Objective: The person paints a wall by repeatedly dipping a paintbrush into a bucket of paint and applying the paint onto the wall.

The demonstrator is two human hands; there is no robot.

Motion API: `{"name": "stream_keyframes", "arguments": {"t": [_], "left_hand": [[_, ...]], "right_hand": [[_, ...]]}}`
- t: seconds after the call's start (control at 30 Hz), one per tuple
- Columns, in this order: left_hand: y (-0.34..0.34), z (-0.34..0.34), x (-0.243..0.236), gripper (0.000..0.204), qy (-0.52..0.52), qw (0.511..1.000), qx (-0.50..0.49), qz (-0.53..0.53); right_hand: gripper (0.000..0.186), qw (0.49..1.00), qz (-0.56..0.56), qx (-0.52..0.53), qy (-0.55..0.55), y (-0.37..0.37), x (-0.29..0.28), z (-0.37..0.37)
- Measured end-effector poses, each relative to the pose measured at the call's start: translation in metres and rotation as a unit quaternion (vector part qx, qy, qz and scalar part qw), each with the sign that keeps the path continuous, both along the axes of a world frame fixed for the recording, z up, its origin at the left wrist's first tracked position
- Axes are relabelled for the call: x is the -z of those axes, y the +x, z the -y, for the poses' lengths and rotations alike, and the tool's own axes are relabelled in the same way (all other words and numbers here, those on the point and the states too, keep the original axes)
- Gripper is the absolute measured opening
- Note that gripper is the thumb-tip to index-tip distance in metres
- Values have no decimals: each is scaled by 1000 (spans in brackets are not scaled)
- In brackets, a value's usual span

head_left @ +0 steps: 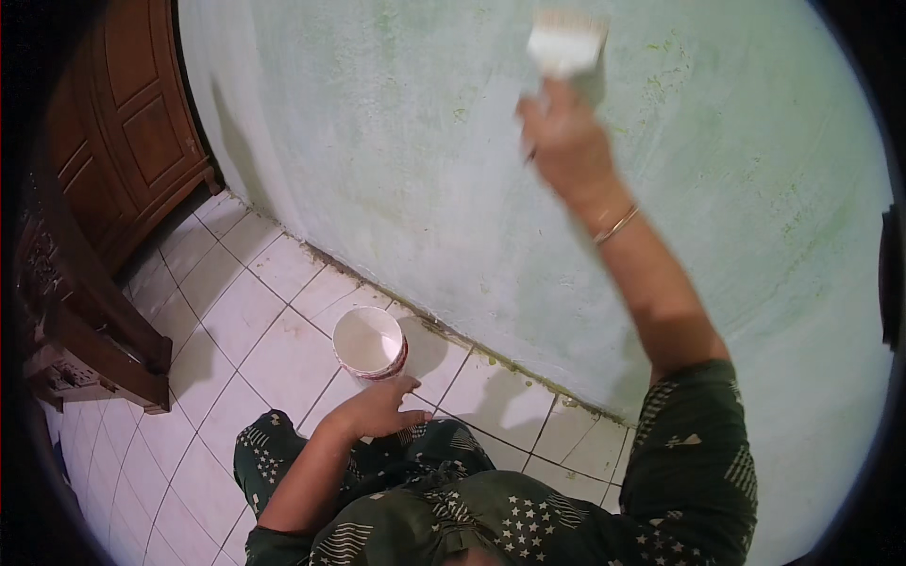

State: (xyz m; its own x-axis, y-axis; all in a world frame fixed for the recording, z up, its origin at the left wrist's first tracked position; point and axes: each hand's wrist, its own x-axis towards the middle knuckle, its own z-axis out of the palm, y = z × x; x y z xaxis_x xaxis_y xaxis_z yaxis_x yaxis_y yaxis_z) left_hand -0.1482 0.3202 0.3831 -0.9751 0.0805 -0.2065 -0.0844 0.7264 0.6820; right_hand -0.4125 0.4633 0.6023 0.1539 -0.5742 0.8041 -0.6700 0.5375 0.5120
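There's one brush [567,43], one bucket [364,338] (two hands [382,408] [574,143]).

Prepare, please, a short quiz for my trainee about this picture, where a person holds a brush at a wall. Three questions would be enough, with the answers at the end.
1. Which tool is in the right grip?
a) paint roller
b) wide paintbrush
c) scraper

2. True or false: the white bucket lies on its side on the tiled floor.

3. Fill the gap: the gold bracelet is worn on the person's ____ side.

Key: 1. b; 2. false, it stands upright; 3. right.
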Motion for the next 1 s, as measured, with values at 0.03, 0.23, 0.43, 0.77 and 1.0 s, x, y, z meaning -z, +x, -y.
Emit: {"name": "stream_keyframes", "arguments": {"t": [0.03, 0.23, 0.43, 0.77, 1.0], "left_hand": [[0, 3, 3, 62, 52, 997, -10, 50], [3, 37, 49, 57, 130, 987, -77, 57], [8, 73, 73, 60, 201, 963, -147, 101], [19, 115, 102, 66, 157, 974, -149, 63], [35, 141, 112, 66, 76, 988, -115, 72]], "right_hand": [[10, 998, 47, -17, 32, 5, 30, 3], [9, 909, 333, -58, 244, 52, 175, 2], [4, 889, 430, -85, 135, 28, 126, 18], [8, 988, 31, -93, -122, 66, -134, 69], [20, 997, 13, 53, -47, 12, 26, 105]]}}
